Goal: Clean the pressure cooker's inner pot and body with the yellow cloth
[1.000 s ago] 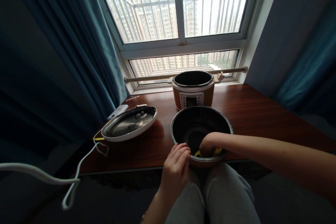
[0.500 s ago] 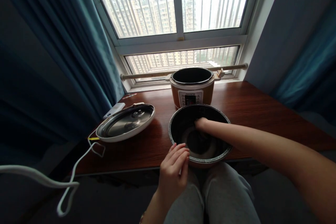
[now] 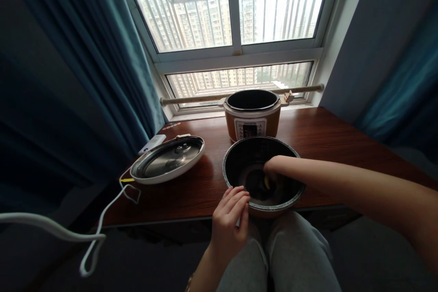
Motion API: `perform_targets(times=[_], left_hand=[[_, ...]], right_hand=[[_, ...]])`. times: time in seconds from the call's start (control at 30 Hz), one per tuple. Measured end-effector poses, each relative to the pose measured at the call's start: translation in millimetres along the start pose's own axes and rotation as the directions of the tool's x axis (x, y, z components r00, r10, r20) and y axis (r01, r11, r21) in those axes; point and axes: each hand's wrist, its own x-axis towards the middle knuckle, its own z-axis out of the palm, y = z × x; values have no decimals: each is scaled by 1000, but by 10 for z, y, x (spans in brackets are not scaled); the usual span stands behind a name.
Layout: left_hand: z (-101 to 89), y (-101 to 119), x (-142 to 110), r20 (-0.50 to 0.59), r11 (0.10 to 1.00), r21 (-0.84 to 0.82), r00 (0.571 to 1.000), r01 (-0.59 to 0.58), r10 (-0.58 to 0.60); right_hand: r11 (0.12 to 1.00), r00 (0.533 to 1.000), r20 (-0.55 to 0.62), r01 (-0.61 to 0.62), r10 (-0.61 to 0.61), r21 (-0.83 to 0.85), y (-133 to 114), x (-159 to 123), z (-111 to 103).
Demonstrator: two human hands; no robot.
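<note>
A dark inner pot [image 3: 235, 146] with a speckled rim tilts between the table edge and my knees. My left hand [image 3: 231, 213] is closed on its near left rim, fingers over the edge and thumb outside. Deep inside the pot is my right hand [image 3: 273, 168], bent down toward the bottom with its fingers curled. A small yellow patch shows under those fingers; its kind is too dark and blurred to make out. Behind the pot stands a brown and white electric cooker [image 3: 232, 123], lidless, with a control panel in front.
On the left of the wooden table [image 3: 328, 132] a round lid [image 3: 171, 177] lies with its metal inner side up. A white power strip [image 3: 153, 143] sits behind it. A white cord [image 3: 51, 227] with a yellow tag hangs off the left edge. The window is at the back.
My right hand has moved right and slightly down within the pot, and the yellow patch now shows beneath it. My left hand keeps its hold on the rim. The view has shifted slightly.
</note>
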Motion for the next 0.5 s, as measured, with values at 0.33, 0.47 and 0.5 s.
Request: perform_targets(times=[0.33, 0.47, 0.5], left_hand=[[27, 12, -1, -40, 998, 52, 999, -26, 28], [-7, 25, 20, -3, 997, 72, 999, -33, 33], [-31, 34, 39, 19, 996, 77, 999, -33, 32]], right_hand=[[969, 924, 303, 248, -233, -14, -237, -770, 67], [919, 947, -21, 304, -319, -253, -181, -1124, -82], [922, 938, -130, 278, -321, -268, -139, -1204, -99]])
